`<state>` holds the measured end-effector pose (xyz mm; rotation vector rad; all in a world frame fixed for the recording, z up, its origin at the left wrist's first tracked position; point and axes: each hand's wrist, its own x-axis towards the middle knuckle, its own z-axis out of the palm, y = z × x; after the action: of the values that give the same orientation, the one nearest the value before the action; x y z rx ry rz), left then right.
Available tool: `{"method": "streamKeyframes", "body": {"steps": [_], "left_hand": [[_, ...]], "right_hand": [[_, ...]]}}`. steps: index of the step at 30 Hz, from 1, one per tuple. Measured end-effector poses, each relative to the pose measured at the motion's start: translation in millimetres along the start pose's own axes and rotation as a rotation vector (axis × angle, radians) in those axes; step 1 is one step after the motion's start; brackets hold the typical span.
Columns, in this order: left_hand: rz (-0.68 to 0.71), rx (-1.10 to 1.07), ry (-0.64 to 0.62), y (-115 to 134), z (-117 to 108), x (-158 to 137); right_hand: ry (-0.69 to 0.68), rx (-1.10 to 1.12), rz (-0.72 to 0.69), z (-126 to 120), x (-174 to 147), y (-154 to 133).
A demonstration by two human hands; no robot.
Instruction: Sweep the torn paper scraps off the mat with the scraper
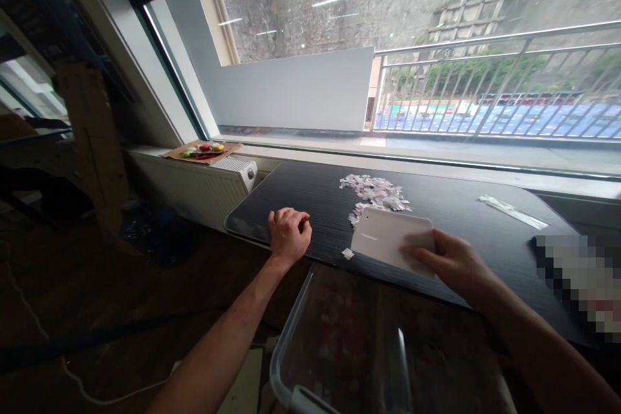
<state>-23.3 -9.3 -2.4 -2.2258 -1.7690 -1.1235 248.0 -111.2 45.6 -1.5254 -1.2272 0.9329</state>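
My right hand (449,262) grips the near right side of a flat white plastic panel (388,233), shaped like a tablet's back cover with a small hole near one corner. Motion smears my fingertips on it. The panel is tilted over the dark tabletop (315,191), at the near edge of a loose heap of small white paper pieces (376,193). A single paper piece (348,253) lies apart, left of the panel's lower corner. At the table's front edge, left of the heap, my left hand (290,233) is loosely closed, with nothing visible in its curled fingers.
Below the table's front edge stands a clear plastic bin (291,349). A clear strip (514,212) lies at the table's right. Left of the table, a white radiator (213,184) bears cardboard (174,150) with colourful items. A large window (310,97) rises behind.
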Motion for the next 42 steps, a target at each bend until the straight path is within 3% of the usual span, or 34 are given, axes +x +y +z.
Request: {"method": "streamKeyframes", "body": {"steps": [5, 11, 18, 21, 26, 30, 32, 34, 36, 39, 42], "left_hand": [[0.010, 0.011, 0.012, -0.6, -0.5, -0.2], [0.015, 0.009, 0.010, 0.2, -1.0, -0.1], [0.019, 0.018, 0.008, -0.8, 0.0, -0.5], [0.017, 0.020, 0.014, -1.3, 0.2, -0.3], [0.018, 0.021, 0.014, -1.5, 0.2, -0.3], [0.025, 0.016, 0.010, -2.1, 0.0, -0.1], [0.030, 0.018, 0.014, -2.9, 0.3, 0.1], [0.038, 0.023, 0.026, -3.9, 0.8, 0.4], [0.051, 0.028, 0.036, -5.0, 1.2, 0.8], [0.068, 0.042, 0.041, -7.0, 1.3, 1.3], [0.075, 0.055, 0.037, -8.5, 1.1, 1.8]], "right_hand": [[-0.061, -0.019, -0.064, 13.6, -10.6, -0.9], [-0.080, -0.066, -0.066, 6.2, -19.6, -0.7], [-0.023, -0.014, -0.148, 15.1, -5.1, 4.7], [-0.024, -0.096, -0.241, 16.8, 3.0, 1.7], [-0.029, -0.362, -0.287, -23.0, -9.2, -4.3], [0.144, -0.534, -0.250, -70.7, -33.1, -8.2], [0.214, -0.537, -0.248, -79.4, -37.9, -6.7], [0.239, -0.431, -0.230, -73.0, -34.3, -2.4], [0.163, -0.287, -0.227, -56.1, -24.0, 2.2], [0.031, -0.264, -0.290, -32.2, -7.7, 4.6], [-0.035, -0.290, -0.316, -35.6, -6.2, 1.4]]}}
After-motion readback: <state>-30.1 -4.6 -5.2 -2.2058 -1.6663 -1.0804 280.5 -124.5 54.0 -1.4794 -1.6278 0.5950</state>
